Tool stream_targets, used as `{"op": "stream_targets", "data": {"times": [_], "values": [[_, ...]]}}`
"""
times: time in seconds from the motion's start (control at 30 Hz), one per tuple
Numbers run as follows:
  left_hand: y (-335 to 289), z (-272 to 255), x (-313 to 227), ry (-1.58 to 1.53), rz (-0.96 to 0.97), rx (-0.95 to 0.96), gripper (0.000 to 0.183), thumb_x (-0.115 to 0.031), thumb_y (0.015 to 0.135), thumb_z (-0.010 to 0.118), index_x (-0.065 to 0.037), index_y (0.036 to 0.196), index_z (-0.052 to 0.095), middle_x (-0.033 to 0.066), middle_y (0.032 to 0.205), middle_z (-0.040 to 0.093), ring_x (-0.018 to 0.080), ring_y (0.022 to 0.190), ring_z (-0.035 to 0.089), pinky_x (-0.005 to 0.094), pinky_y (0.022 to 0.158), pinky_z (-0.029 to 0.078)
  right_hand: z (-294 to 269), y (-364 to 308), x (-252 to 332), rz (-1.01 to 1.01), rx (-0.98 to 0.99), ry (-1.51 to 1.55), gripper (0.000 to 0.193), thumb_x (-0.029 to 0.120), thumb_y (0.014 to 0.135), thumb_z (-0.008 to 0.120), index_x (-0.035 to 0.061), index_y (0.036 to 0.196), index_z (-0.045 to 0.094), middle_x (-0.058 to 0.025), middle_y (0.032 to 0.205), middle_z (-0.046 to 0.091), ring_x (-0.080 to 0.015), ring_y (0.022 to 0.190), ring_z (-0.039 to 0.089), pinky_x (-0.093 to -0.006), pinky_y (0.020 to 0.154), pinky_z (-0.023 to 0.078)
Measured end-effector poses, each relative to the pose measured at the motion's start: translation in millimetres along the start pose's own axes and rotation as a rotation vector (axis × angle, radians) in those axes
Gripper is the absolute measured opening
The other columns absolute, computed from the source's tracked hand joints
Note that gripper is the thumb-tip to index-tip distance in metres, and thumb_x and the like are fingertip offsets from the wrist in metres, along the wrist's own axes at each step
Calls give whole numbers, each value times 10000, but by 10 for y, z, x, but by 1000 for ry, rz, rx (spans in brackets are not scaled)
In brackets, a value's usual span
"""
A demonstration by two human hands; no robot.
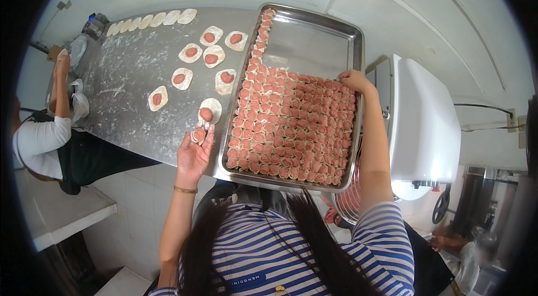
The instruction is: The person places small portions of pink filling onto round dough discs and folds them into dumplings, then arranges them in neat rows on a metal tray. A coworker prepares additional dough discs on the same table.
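Note:
My left hand [193, 155] is palm up near the tray's left edge, with a small open-topped meat dumpling [198, 136] held at its fingers. Just beyond the fingertips lies a round wrapper with a lump of pink filling [206, 113]. My right hand [356, 80] reaches over the right side of a large metal tray [314, 16]. Its fingers are pinched at the right end of the farthest full row of dumplings [291, 122]; what they grip is hidden. Close rows of dumplings cover the near part of the tray, and one line runs along its left side.
Several filled wrappers [210, 59] lie on the floured metal table [120, 89]; a row of plain wrappers [151, 20] lines its far edge. Another person [47, 139] stands at the left end. A white machine [423, 122] stands right of the tray, with a wire guard below.

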State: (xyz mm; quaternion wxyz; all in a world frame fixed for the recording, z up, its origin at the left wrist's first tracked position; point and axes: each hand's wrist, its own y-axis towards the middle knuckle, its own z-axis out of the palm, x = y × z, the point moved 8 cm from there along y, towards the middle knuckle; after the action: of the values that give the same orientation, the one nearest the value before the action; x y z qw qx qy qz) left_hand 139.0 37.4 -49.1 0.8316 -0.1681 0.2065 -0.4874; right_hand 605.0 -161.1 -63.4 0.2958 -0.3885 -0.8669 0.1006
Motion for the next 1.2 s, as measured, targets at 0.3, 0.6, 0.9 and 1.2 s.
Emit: {"op": "stream_targets", "data": {"times": [0.3, 0.6, 0.9, 1.2], "values": [[25, 82, 98, -35, -41, 15, 382, -261, 977, 390, 27, 1228, 409, 205, 1287, 464, 313, 1267, 405, 381, 1045, 390, -75, -17, 358, -139, -198, -65, 329, 111, 765, 550, 35, 1072, 639, -152, 1046, 650, -263, 948, 632, -380, 805, 488], [333, 655, 506, 34, -42, 195, 335, -295, 978, 380, -31, 1163, 471, 112, 1202, 532, 248, 1155, 498, 364, 1021, 386, 732, -1251, 3094, -1010, 0, 442, 508, 98, 679, 722, 18, 1158, 576, -100, 1044, 605, -219, 883, 606, -329, 785, 480], [390, 580, 570, 23, -32, 185, 311, -308, 988, 339, -86, 1162, 469, 27, 1091, 571, 175, 1062, 539, 344, 961, 421, 903, -1276, 3306, -889, -81, 424, 349, 71, 633, 661, 27, 978, 625, -115, 900, 573, -284, 786, 592, -362, 693, 484], [250, 575, 315, 250, -66, 212, 520, -419, 975, 339, -25, 1315, 359, 164, 1388, 379, 294, 1292, 368, 394, 1084, 309, 441, -199, 2535, -543, -159, 568, 327, 86, 652, 708, 65, 971, 640, -65, 851, 631, -196, 747, 629, -311, 662, 504]]}}
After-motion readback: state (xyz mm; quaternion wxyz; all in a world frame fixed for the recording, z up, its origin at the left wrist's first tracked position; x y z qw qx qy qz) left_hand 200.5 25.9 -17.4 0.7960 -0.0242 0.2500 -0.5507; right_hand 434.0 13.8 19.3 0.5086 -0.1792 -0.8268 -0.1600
